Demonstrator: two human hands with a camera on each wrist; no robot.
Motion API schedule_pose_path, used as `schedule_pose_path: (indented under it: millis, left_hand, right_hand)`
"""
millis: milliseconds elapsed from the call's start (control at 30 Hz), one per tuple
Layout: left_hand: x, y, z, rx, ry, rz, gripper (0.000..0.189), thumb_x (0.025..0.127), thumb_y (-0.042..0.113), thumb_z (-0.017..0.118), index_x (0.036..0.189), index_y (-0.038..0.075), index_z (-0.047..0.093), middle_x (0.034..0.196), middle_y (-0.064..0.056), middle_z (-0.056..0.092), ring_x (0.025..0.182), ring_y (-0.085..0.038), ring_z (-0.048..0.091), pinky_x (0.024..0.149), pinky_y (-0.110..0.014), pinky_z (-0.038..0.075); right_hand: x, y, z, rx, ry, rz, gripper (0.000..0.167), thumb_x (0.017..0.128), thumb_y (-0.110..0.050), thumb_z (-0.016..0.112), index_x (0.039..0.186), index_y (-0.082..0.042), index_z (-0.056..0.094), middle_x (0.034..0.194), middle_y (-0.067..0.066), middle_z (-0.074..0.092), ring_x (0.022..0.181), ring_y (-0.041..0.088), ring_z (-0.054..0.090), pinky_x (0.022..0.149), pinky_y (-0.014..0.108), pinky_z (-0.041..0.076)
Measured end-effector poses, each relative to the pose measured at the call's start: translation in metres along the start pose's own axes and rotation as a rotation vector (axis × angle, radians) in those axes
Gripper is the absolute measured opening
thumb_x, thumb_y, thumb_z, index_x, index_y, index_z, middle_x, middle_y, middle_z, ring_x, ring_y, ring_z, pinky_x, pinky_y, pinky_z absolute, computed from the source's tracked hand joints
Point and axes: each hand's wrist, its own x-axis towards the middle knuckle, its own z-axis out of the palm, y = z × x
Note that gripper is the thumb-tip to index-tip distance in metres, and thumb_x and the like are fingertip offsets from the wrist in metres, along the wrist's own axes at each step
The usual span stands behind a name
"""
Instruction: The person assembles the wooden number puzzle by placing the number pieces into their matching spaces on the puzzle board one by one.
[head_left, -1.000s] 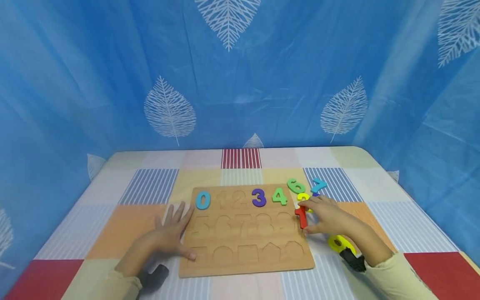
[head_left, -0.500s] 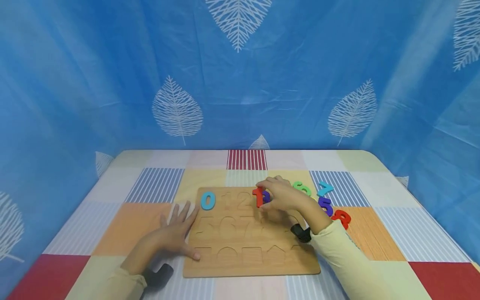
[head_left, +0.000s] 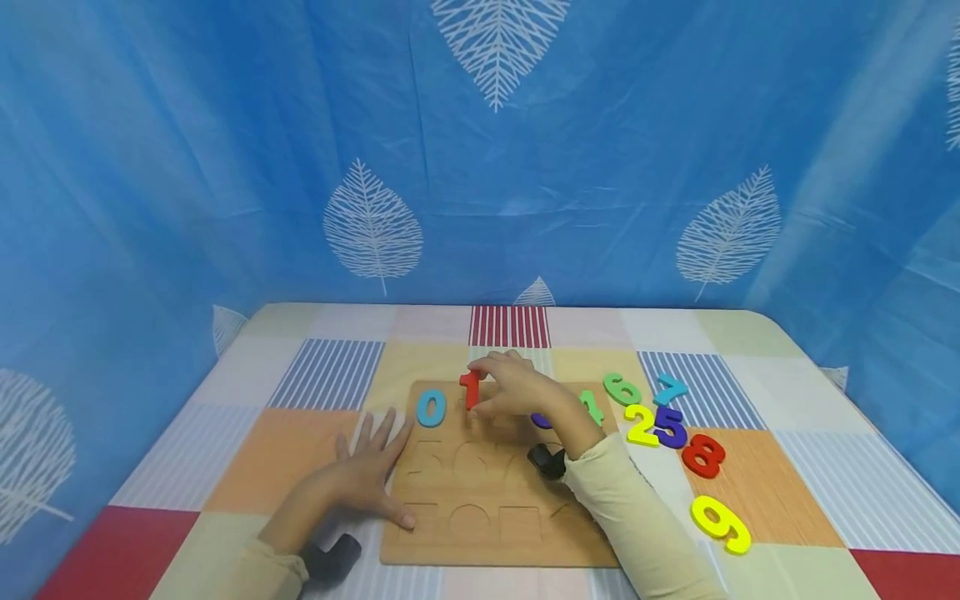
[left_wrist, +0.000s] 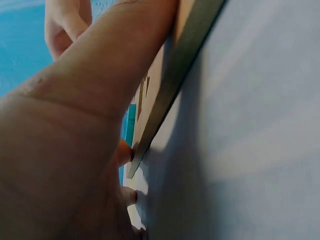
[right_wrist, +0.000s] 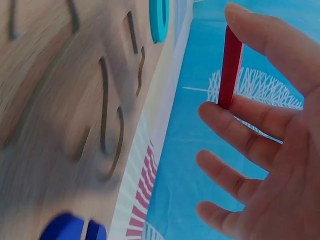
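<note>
With my right hand (head_left: 517, 390) I am pinching the red 1 (head_left: 470, 389) between thumb and fingertips, the remaining fingers spread. The number is over the top row of the wooden board (head_left: 480, 557), just right of the blue 0 (head_left: 422, 408). My left hand (head_left: 363, 477) is spread at the board's left edge, thumb lying on the wood, perhaps to steady it.

I take this step to be lining the 1 up with its slot (right_wrist: 135, 50). The next move would seem to call for keeping it upright to match the outline, lowering it flat, and letting go once it drops in; a slight twist could leave it caught on the rim.

From my head, I see the loose numbers to the right, the yellow 2 (head_left: 642, 441) and the red 8 (head_left: 703, 456) among them, but my right hand covers part of the top row. The right wrist view shows what that hides: the 1 edge-on and clear of the wood, with bare slots below. The left wrist view alone shows the board's side edge close up, under my thumb.
</note>
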Motion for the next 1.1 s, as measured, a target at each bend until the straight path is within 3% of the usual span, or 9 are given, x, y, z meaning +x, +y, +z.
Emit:
schedule_pose_path:
  millis: [200, 367, 1100]
  left_hand:
    - [0.005, 0.005, 0.004, -0.006, -0.012, -0.011, 0.127, 0.054, 0.06, 0.077, 0.146, 0.004, 0.008, 0.149, -0.029, -0.005, 0.132, -0.054, -0.011, 0.091, -0.077, -0.009]
    - [0.006, 0.008, 0.008, -0.018, -0.017, -0.011, 0.128, 0.055, 0.06, 0.076, 0.146, 0.005, 0.007, 0.15, -0.028, -0.006, 0.132, -0.052, -0.013, 0.092, -0.076, -0.009]
    - [0.003, 0.003, 0.002, -0.051, 0.0, -0.009, 0.129, 0.054, 0.059, 0.077, 0.146, 0.003, 0.007, 0.148, -0.03, -0.008, 0.13, -0.055, -0.015, 0.09, -0.076, -0.013]
  right_hand:
    - [0.0, 0.004, 0.009, 0.032, 0.0, 0.049, 0.064, 0.072, -0.03, 0.075, 0.127, -0.007, 0.051, 0.113, 0.005, 0.058, 0.101, 0.023, 0.045, 0.082, 0.044, 0.04]
    - [-0.002, 0.009, 0.019, 0.047, -0.019, 0.072, 0.066, 0.07, -0.031, 0.077, 0.126, -0.006, 0.052, 0.118, 0.008, 0.056, 0.104, 0.026, 0.046, 0.087, 0.048, 0.039]
    - [0.011, 0.008, 0.031, -0.058, -0.123, 0.153, 0.068, 0.072, -0.038, 0.075, 0.131, -0.015, 0.049, 0.124, 0.01, 0.045, 0.109, 0.025, 0.039, 0.087, 0.038, 0.04]
